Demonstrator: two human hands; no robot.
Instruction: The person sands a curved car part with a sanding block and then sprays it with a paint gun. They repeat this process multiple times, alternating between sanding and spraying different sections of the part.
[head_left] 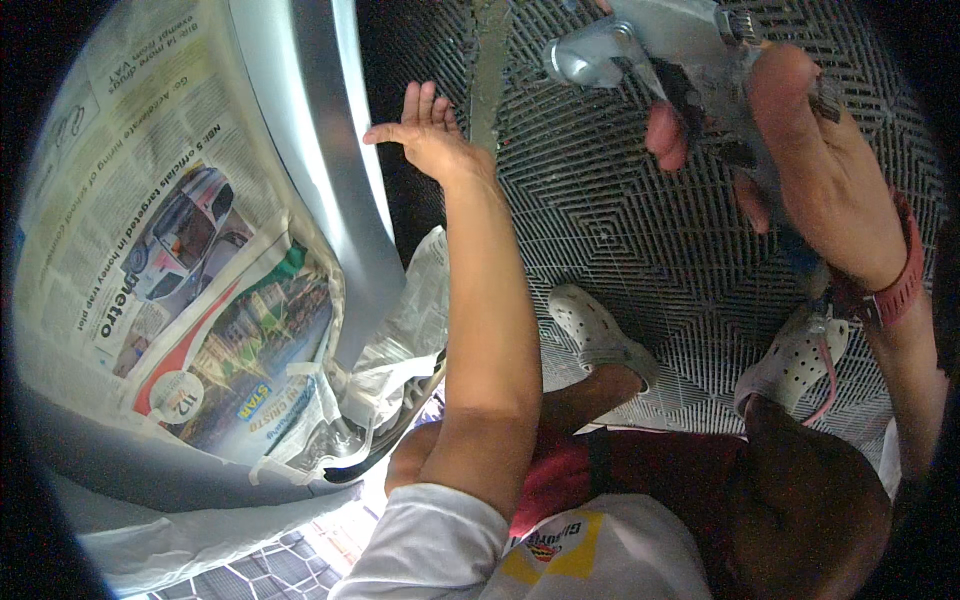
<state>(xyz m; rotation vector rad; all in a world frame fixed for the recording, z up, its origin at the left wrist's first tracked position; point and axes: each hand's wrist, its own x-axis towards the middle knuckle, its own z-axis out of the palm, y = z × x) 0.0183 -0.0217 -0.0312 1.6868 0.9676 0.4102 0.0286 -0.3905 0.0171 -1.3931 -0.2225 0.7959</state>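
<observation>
My right hand (825, 175), with a red band on its wrist, is closed around the handle of a silver spray gun (680, 40) at the upper right. The gun's rounded metal end points left, over the floor. My left hand (437, 140) is stretched out to the upper middle and holds nothing; its thumb and fingers are spread. The thumb tip is at the edge of a glossy silver-grey car body panel (345, 200); I cannot tell whether they touch. Newspaper sheets (150, 215) taped along the panel cover the car's surface on the left.
Crumpled clear masking film (410, 305) hangs by the panel's lower end. Dark ridged floor tiles (620, 225) lie below, with a paler strip (488, 70). My feet wear light perforated clogs (590, 325). A pinkish hose (829, 385) runs down beside the right clog.
</observation>
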